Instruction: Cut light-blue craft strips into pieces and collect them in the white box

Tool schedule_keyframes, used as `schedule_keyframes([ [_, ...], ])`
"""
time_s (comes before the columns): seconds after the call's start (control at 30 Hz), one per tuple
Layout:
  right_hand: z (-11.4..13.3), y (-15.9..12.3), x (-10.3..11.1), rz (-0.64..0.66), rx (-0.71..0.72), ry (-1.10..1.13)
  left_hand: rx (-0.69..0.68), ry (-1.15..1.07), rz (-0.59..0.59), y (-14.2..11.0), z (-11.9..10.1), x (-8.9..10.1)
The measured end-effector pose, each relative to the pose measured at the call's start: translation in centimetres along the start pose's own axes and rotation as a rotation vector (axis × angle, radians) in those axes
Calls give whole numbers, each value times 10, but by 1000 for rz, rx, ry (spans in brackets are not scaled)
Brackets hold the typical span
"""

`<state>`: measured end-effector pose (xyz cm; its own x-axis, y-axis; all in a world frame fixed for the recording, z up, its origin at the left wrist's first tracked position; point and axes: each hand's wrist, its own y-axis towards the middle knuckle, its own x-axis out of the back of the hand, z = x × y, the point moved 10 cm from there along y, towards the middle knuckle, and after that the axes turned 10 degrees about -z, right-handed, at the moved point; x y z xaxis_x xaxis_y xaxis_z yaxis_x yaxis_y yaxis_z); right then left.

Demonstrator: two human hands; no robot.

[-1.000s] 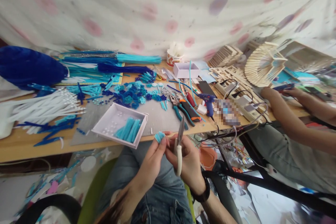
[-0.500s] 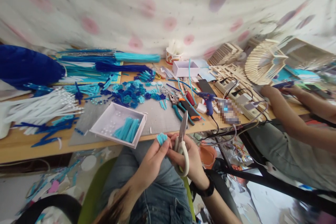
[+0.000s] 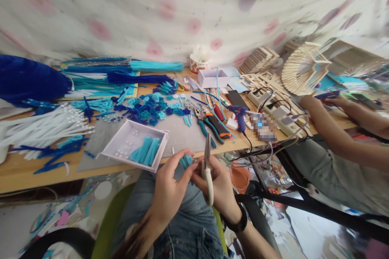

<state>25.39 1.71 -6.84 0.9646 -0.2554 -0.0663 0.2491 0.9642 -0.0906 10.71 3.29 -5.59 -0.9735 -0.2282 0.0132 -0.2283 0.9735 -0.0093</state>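
Observation:
My left hand (image 3: pixel 172 186) pinches a small bundle of light-blue pipe cleaners (image 3: pixel 186 162) between thumb and fingers, just in front of the table edge. Close beside it, my right hand (image 3: pixel 217 182) is closed round white-handled scissors (image 3: pixel 207 174), whose blades point up and away. The right fingertips meet the bundle's near side, though what they pinch there is hidden. Left of my hands, a white box tray (image 3: pixel 113 150) holds more light-blue pipe cleaner pieces (image 3: pixel 146 150) and some white beads (image 3: pixel 123 151). It sits at the table's front edge.
Pliers (image 3: pixel 215 125), a blue glue gun (image 3: pixel 240 117) and a power strip (image 3: pixel 273 111) lie to the right. Blue flower shapes (image 3: pixel 148 107) fill the middle; white pearl-tipped stems (image 3: pixel 45 125) lie left. Another person's arm (image 3: pixel 331 129) works at far right, near a wooden-stick fan (image 3: pixel 299 68).
The light-blue bundle has tilted and sits partly behind my left fingers, which have spread more around it. The scissors have turned more edge-on in my right hand. The view has shifted slightly.

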Motion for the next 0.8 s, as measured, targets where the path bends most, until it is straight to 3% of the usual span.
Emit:
schedule_keyframes([
  [0.17,0,-4,-5,32,14,-22,51,50,-4,-2,12,-1],
  [0.47,5,-7,1,23,164,-262,-88,114,15,4,-6,-3],
  [0.8,-2,-3,1,56,146,-277,-157,178,103,9,-5,-14],
])
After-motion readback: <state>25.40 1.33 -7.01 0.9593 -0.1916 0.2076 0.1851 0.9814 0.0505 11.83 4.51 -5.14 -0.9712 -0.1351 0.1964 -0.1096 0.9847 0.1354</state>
